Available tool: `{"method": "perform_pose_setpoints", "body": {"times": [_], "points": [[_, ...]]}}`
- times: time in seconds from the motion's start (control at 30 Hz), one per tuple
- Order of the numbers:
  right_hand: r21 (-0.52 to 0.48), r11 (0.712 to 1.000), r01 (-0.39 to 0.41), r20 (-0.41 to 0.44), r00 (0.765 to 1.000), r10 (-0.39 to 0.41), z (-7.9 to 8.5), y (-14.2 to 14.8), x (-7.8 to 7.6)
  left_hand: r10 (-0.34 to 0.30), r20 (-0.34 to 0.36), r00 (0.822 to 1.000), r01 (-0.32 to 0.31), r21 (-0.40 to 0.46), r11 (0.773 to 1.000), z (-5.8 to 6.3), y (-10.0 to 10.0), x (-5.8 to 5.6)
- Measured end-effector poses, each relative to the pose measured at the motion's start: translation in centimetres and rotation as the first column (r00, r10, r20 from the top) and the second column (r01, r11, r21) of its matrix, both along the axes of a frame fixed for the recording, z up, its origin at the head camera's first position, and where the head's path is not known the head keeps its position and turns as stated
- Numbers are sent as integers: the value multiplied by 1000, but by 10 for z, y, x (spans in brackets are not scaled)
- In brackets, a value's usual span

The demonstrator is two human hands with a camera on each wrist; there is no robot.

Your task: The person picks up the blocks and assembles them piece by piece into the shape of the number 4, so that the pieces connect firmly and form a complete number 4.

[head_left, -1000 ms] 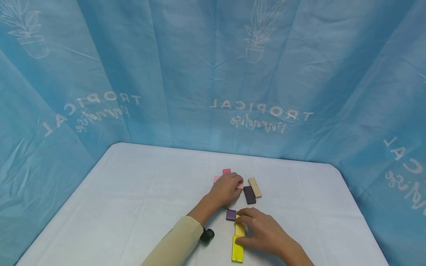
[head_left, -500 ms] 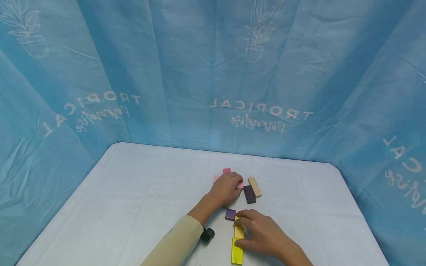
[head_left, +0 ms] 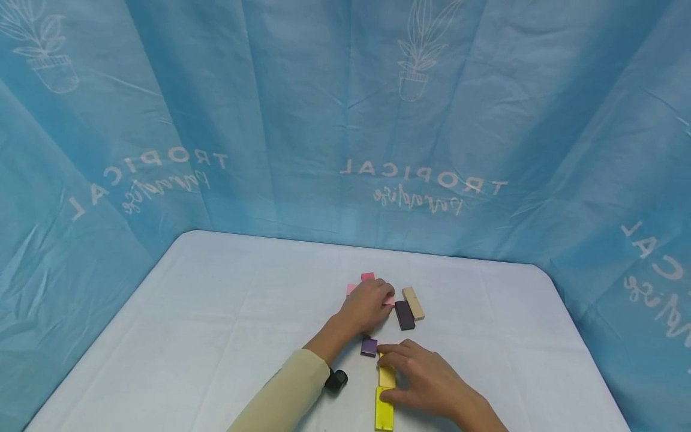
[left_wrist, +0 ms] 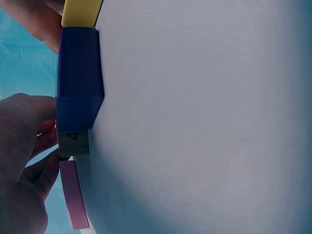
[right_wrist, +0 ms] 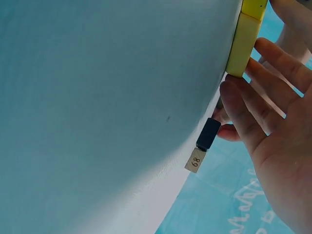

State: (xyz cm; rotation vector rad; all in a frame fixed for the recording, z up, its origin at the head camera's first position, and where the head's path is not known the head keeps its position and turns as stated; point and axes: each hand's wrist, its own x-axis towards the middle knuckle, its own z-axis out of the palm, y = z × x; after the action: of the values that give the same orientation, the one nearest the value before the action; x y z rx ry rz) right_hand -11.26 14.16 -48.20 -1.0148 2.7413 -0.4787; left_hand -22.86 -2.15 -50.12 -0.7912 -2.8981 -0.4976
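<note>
My left hand (head_left: 367, 306) bends its fingers and thumb over a pink block (head_left: 389, 300); its grip is partly hidden. Another pink block (head_left: 351, 290) and a darker pink one (head_left: 367, 276) show beside it. A purple block (head_left: 369, 347) lies below the wrist. In the left wrist view, a wooden block marked 4 (left_wrist: 74, 142) shows behind it. My right hand (head_left: 423, 375) has its fingers extended along a pale yellow block (head_left: 387, 375), index tip by its far end, thumb touching the bright yellow block (head_left: 384, 410). The two yellow blocks lie end to end.
Just right of the left hand lie a dark block (head_left: 405, 315) and a natural wood block (head_left: 413, 303), side by side. The white tabletop (head_left: 232, 300) is backed by a blue printed curtain (head_left: 302, 150). A black strap-on device (head_left: 337, 381) sits at the left sleeve.
The purple block has shifted slightly left, away from the right index finger. Both yellow blocks and the right hand have moved a little; the yellow blocks sit slightly nearer. The left hand stays put.
</note>
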Motion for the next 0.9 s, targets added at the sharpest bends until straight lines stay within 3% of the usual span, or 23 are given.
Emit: {"method": "perform_pose_setpoints", "body": {"times": [0.7, 0.9], "points": [[3, 1000, 4, -41, 999, -4, 5, -2, 9, -1, -3, 1000, 1, -2, 1000, -1, 0, -1], [-8, 999, -49, -88, 995, 48, 7, 1, 18, 5, 9, 1000, -4, -8, 1000, 1, 0, 0]]}}
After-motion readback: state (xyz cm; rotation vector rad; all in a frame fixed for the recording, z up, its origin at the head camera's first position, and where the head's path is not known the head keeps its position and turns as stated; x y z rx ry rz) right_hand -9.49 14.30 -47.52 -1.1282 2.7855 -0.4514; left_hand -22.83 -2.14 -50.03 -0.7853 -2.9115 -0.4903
